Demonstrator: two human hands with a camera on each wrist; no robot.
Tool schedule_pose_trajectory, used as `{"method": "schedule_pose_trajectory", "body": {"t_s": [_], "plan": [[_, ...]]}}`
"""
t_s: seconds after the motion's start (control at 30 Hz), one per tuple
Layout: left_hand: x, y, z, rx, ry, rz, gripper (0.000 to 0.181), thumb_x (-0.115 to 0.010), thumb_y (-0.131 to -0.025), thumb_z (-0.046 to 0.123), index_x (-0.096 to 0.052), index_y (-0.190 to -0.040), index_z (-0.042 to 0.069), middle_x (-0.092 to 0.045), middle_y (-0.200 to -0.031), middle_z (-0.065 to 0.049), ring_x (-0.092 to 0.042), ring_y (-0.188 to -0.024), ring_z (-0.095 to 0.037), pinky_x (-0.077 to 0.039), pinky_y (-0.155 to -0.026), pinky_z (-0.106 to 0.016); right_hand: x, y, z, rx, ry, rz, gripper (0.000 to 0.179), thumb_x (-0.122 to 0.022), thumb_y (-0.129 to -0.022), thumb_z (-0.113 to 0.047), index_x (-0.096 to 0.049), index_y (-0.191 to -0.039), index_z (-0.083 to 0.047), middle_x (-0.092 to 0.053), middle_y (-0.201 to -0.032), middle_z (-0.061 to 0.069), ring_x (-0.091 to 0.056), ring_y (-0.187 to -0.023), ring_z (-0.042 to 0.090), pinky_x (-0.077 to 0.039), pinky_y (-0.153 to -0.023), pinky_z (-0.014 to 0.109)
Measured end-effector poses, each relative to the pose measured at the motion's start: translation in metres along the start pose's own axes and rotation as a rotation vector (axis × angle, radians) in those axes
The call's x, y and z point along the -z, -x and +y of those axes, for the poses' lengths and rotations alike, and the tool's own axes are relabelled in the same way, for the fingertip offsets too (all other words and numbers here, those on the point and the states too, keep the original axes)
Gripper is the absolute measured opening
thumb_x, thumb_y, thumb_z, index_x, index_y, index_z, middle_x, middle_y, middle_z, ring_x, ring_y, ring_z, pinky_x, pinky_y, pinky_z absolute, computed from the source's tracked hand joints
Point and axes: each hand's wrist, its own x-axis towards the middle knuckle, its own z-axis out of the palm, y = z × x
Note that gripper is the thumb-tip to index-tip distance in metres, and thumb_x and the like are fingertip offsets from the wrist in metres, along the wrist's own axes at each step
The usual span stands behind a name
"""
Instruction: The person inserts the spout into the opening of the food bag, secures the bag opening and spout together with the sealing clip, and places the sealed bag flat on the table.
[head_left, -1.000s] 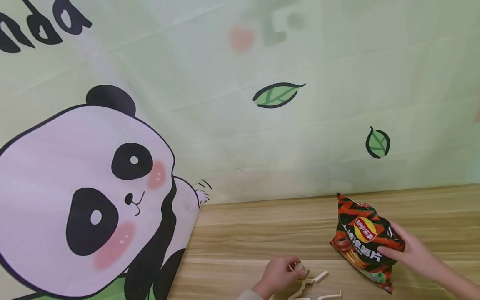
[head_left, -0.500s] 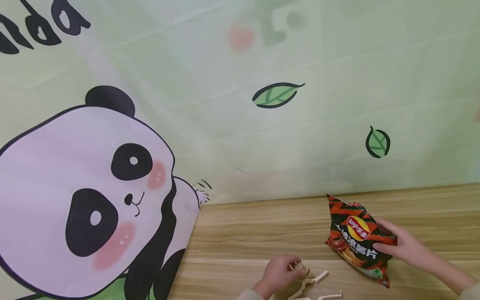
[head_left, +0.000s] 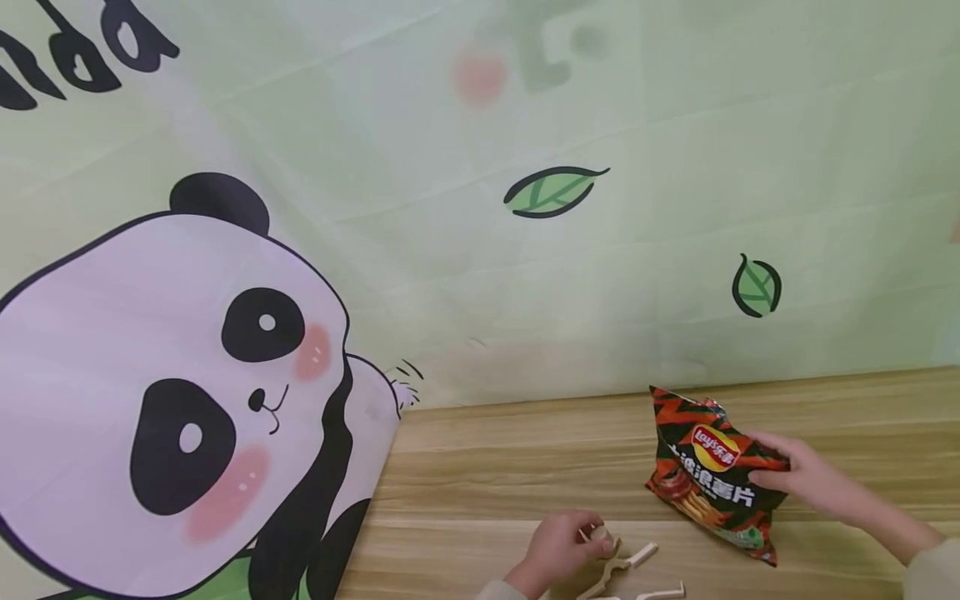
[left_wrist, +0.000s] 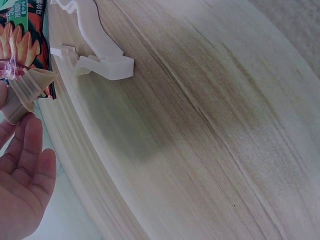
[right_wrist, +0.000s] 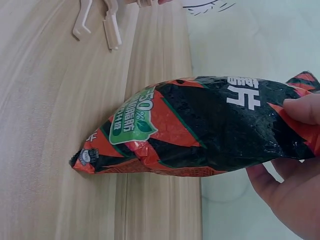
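Observation:
In the head view my right hand [head_left: 813,483] grips the right side of a red-and-black Lay's chip bag [head_left: 716,479], thumb in front and fingers behind. The bag is tilted, and its lower corner points toward the lower right. My left hand [head_left: 555,550], low at the centre, pinches a small beige plastic piece with ribs, which looks like a bag clip [left_wrist: 22,97]. Part of that clip is hidden by the fingers. Close to this hand, pale plastic bag clips [head_left: 617,570] lie on the table, hinged open. The right wrist view shows the bag's side and the thumb pressing it.
A wood-grain table [head_left: 465,467] carries everything. Behind it hangs a pale green cloth [head_left: 420,250] printed with a panda and leaves. The cloth's panda part [head_left: 360,467] borders the table on the left. More loose clips [right_wrist: 113,30] lie beyond the bag in the right wrist view.
My right hand has brought the chip bag leftward and slightly up, toward the left hand, slowing in the last half second. The left hand and the loose clips stay where they were.

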Motion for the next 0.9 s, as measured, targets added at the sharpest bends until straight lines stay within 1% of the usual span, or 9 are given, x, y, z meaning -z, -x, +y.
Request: {"method": "schedule_pose_trajectory", "body": {"t_s": [0.07, 0.13, 0.33, 0.57, 0.63, 0.73, 0.8, 0.83, 0.9], "plan": [[0.0, -0.001, 0.0, -0.004, -0.005, 0.0, 0.026, -0.065, -0.077, 0.031, -0.066, -0.094, 0.011, -0.063, -0.077, 0.007, -0.049, -0.059, 0.008, -0.038, -0.054, -0.009, 0.002, -0.001, 0.0, 0.019, -0.075, -0.04, 0.051, -0.05, -0.087, -0.001, -0.042, -0.12, -0.039, -0.057, -0.109, -0.012, -0.055, -0.087, -0.004, -0.051, -0.067, 0.024], [0.0, -0.001, 0.001, -0.011, -0.013, 0.003, 0.026, -0.065, -0.077, 0.032, -0.066, -0.094, 0.012, -0.063, -0.077, 0.007, -0.049, -0.059, 0.008, -0.037, -0.053, -0.009, 0.003, -0.002, -0.001, 0.04, -0.139, -0.084, 0.054, -0.048, -0.086, 0.001, -0.043, -0.118, -0.042, -0.051, -0.104, -0.029, -0.056, -0.089, -0.003, -0.051, -0.068, 0.024], [0.0, -0.001, 0.003, -0.027, -0.018, 0.012, 0.025, -0.065, -0.077, 0.03, -0.066, -0.093, 0.011, -0.063, -0.077, 0.007, -0.048, -0.059, 0.008, -0.037, -0.053, -0.008, 0.006, -0.006, -0.003, 0.115, -0.194, -0.175, 0.049, -0.047, -0.083, 0.008, -0.051, -0.123, -0.021, -0.049, -0.113, -0.029, -0.053, -0.096, -0.004, -0.05, -0.071, 0.021], [0.001, -0.001, 0.005, -0.021, 0.003, 0.009, 0.025, -0.065, -0.077, 0.029, -0.066, -0.093, 0.01, -0.063, -0.076, 0.006, -0.048, -0.059, 0.008, -0.037, -0.053, -0.008, 0.01, -0.005, -0.007, 0.057, -0.218, -0.226, 0.05, -0.047, -0.083, 0.007, -0.053, -0.12, -0.026, -0.052, -0.11, -0.027, -0.054, -0.094, -0.003, -0.049, -0.071, 0.021], [0.001, -0.001, 0.005, -0.02, 0.004, 0.009, 0.025, -0.065, -0.078, 0.029, -0.066, -0.094, 0.01, -0.063, -0.076, 0.006, -0.048, -0.059, 0.008, -0.037, -0.053, -0.008, 0.01, -0.004, -0.008, 0.038, -0.189, -0.217, 0.049, -0.048, -0.084, 0.005, -0.052, -0.121, -0.026, -0.055, -0.111, -0.017, -0.055, -0.093, -0.001, -0.05, -0.071, 0.023], [0.001, -0.001, 0.006, -0.018, -0.003, 0.01, 0.026, -0.065, -0.078, 0.03, -0.066, -0.095, 0.01, -0.063, -0.077, 0.006, -0.048, -0.059, 0.008, -0.037, -0.053, -0.008, 0.01, -0.002, -0.011, 0.017, -0.122, -0.189, 0.047, -0.05, -0.085, 0.0, -0.048, -0.125, -0.026, -0.055, -0.113, 0.005, -0.056, -0.091, 0.001, -0.051, -0.069, 0.026], [0.002, -0.002, 0.007, -0.014, -0.007, 0.008, 0.027, -0.065, -0.078, 0.031, -0.066, -0.096, 0.01, -0.063, -0.077, 0.006, -0.048, -0.059, 0.008, -0.037, -0.053, -0.008, 0.009, 0.001, -0.012, 0.002, -0.079, -0.162, 0.048, -0.052, -0.086, -0.003, -0.045, -0.127, -0.028, -0.056, -0.111, 0.004, -0.056, -0.09, 0.0, -0.051, -0.069, 0.027], [0.002, -0.002, 0.008, -0.013, -0.008, 0.007, 0.027, -0.065, -0.078, 0.031, -0.066, -0.096, 0.01, -0.063, -0.077, 0.006, -0.048, -0.059, 0.008, -0.037, -0.053, -0.009, 0.008, 0.002, -0.013, 0.0, -0.07, -0.155, 0.049, -0.052, -0.086, -0.004, -0.044, -0.126, -0.031, -0.057, -0.11, -0.001, -0.056, -0.09, 0.0, -0.051, -0.069, 0.027], [0.002, -0.003, 0.008, -0.017, -0.014, 0.01, 0.028, -0.065, -0.078, 0.031, -0.066, -0.096, 0.01, -0.064, -0.077, 0.006, -0.048, -0.059, 0.008, -0.037, -0.053, -0.009, 0.007, 0.005, -0.013, 0.011, -0.05, -0.134, 0.05, -0.053, -0.086, -0.004, -0.041, -0.13, -0.026, -0.057, -0.109, -0.012, -0.056, -0.091, -0.002, -0.051, -0.069, 0.027]]}}
